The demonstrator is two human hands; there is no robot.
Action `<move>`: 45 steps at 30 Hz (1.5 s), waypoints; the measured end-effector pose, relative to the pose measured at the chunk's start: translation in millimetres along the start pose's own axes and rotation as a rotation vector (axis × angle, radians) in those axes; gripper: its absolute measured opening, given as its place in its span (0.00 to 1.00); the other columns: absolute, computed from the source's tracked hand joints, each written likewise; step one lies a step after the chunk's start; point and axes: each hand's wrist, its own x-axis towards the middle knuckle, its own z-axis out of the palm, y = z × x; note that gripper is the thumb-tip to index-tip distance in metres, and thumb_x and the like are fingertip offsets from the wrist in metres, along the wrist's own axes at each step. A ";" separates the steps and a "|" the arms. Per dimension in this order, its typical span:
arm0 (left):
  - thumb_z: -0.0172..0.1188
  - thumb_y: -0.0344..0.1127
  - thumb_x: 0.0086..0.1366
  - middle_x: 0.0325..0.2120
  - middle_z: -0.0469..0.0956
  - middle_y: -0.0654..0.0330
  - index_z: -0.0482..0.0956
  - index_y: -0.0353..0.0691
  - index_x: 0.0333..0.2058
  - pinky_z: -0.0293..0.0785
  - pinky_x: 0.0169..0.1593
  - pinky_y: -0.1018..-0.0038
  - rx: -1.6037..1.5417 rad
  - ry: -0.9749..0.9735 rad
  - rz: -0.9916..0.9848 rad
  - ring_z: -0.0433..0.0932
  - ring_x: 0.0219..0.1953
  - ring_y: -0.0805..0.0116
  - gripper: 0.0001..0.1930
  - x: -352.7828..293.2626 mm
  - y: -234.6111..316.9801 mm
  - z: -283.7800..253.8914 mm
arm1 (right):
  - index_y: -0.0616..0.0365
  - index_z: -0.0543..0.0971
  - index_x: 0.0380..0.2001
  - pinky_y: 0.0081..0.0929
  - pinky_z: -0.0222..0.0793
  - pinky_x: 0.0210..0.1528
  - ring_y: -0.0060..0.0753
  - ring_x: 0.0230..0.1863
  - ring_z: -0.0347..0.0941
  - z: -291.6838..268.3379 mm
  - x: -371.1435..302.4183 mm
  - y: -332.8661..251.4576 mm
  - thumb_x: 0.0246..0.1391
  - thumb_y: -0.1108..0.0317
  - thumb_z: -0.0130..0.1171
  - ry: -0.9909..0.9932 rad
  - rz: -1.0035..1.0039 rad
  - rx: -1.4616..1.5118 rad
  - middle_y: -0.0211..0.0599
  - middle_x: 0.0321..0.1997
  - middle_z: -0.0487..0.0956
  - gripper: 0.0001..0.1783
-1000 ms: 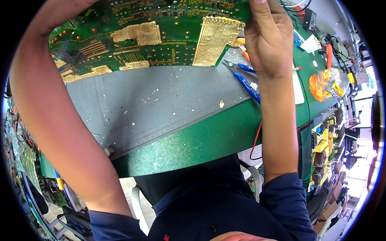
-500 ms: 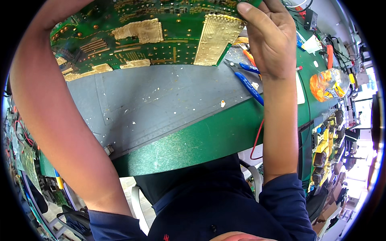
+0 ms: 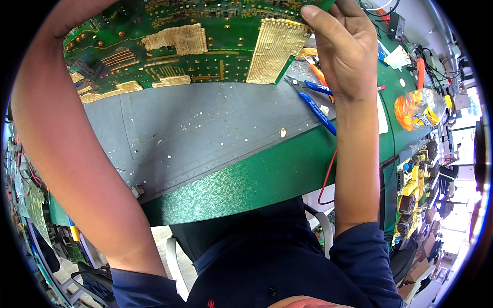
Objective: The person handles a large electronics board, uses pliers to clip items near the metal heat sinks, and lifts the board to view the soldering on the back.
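Observation:
A large green circuit board with broad solder-coated strips is held up, tilted, over the grey mat at the top of the view. My right hand grips its upper right corner, thumb on the near face and other fingers curled at the edge. At the upper left, my left hand reaches to the board's left side; its fingers lie out of the picture, so their grip is hidden. Blue-handled cutters rest on the mat beside my right wrist, near an orange-handled tool.
Small white scraps dot the grey mat on the green table. To the right stand a bottle of orange drink and a yellow board with coils. A red cable hangs over the front edge. A small metal piece lies by my left forearm.
Almost nothing differs. The whole scene, board and hands included, sits very slightly further left in the picture; both hands keep their places on the board.

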 end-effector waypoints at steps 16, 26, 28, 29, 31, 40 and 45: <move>0.50 0.72 0.65 0.29 0.84 0.50 0.86 0.35 0.40 0.78 0.39 0.68 0.000 -0.041 -0.135 0.83 0.35 0.62 0.39 1.4 21.7 -14.8 | 0.69 0.67 0.58 0.30 0.70 0.58 0.34 0.53 0.76 12.3 -4.0 -3.2 0.58 0.76 0.59 0.018 0.048 -0.059 0.46 0.52 0.79 0.26; 0.39 0.80 0.63 0.33 0.84 0.46 0.86 0.35 0.43 0.78 0.47 0.62 0.052 -0.065 -0.006 0.84 0.41 0.54 0.48 -13.7 9.0 -27.7 | 0.72 0.66 0.59 0.38 0.58 0.67 0.40 0.62 0.69 -14.4 -0.8 4.0 0.63 0.69 0.58 -0.093 0.043 -0.084 0.47 0.59 0.75 0.25; 0.40 0.80 0.62 0.34 0.84 0.45 0.86 0.35 0.42 0.78 0.48 0.63 0.015 -0.049 0.013 0.84 0.42 0.54 0.48 -15.0 6.3 -23.8 | 0.72 0.66 0.59 0.38 0.58 0.67 0.40 0.63 0.69 -17.1 -3.0 3.6 0.63 0.70 0.58 -0.065 0.051 -0.080 0.48 0.61 0.73 0.25; 0.41 0.80 0.61 0.34 0.84 0.45 0.87 0.35 0.42 0.77 0.48 0.63 0.002 -0.066 0.015 0.84 0.42 0.54 0.48 -14.4 4.7 -24.2 | 0.72 0.65 0.59 0.39 0.58 0.68 0.40 0.63 0.68 -18.0 -3.8 3.5 0.63 0.70 0.57 -0.051 0.055 -0.078 0.48 0.61 0.73 0.25; 0.42 0.81 0.61 0.35 0.84 0.45 0.87 0.35 0.41 0.77 0.48 0.63 -0.003 -0.137 0.000 0.84 0.42 0.54 0.48 -10.4 1.3 -29.7 | 0.71 0.64 0.60 0.40 0.57 0.68 0.41 0.64 0.67 -17.4 -4.6 2.7 0.64 0.70 0.56 -0.049 0.055 -0.077 0.48 0.62 0.72 0.26; 0.43 0.79 0.61 0.40 0.84 0.45 0.87 0.37 0.43 0.73 0.54 0.62 -0.046 -0.162 0.062 0.82 0.47 0.53 0.46 -13.8 -5.2 -33.2 | 0.77 0.72 0.51 0.39 0.57 0.67 0.41 0.65 0.64 -26.6 -2.6 -1.6 0.66 0.66 0.56 -0.085 0.025 -0.440 0.47 0.63 0.69 0.21; 0.41 0.80 0.61 0.41 0.84 0.46 0.87 0.38 0.44 0.73 0.54 0.62 -0.017 -0.170 0.064 0.82 0.47 0.52 0.46 -14.4 -6.1 -33.9 | 0.78 0.76 0.47 0.38 0.56 0.67 0.38 0.66 0.63 -21.1 -6.6 5.3 0.66 0.64 0.56 -0.037 -0.008 -0.289 0.46 0.65 0.67 0.21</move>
